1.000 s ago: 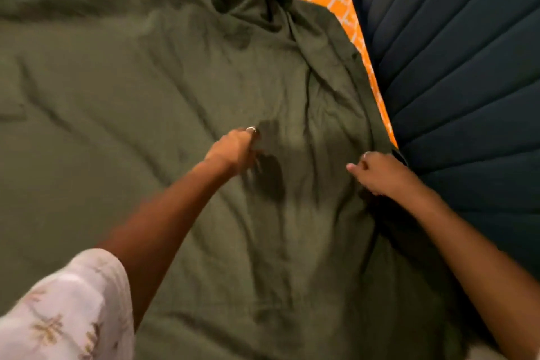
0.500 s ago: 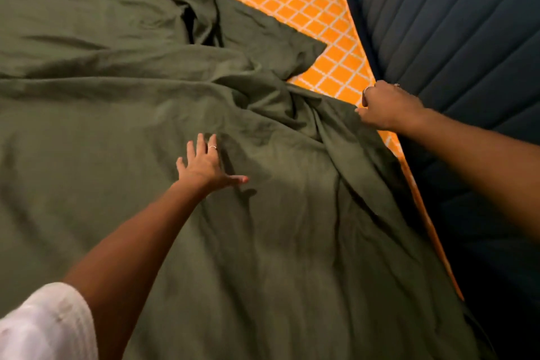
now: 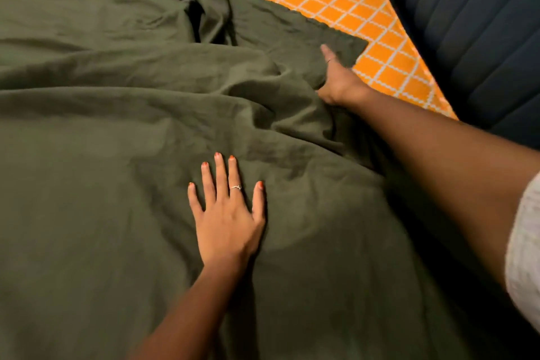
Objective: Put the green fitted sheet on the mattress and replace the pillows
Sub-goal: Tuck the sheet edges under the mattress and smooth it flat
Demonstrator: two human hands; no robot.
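The green fitted sheet (image 3: 117, 126) lies rumpled over most of the orange lattice-patterned mattress (image 3: 365, 9), whose far right corner is bare. My left hand (image 3: 228, 213) presses flat on the sheet near the middle, fingers straight and spread. My right hand (image 3: 339, 79) reaches forward to a loose flap of the sheet by the bare corner. Its thumb lies on top of the flap and its fingers are tucked under the fabric, pinching it. No pillows are in view.
A dark blue padded, channelled panel (image 3: 467, 23) runs along the mattress's right side. Deep folds of sheet bunch at the far middle (image 3: 204, 17).
My right hand has gone from the sheet's right edge forward to the flap near the corner and taken hold of it. My left hand stays flat on the sheet, now nearer to me in view.
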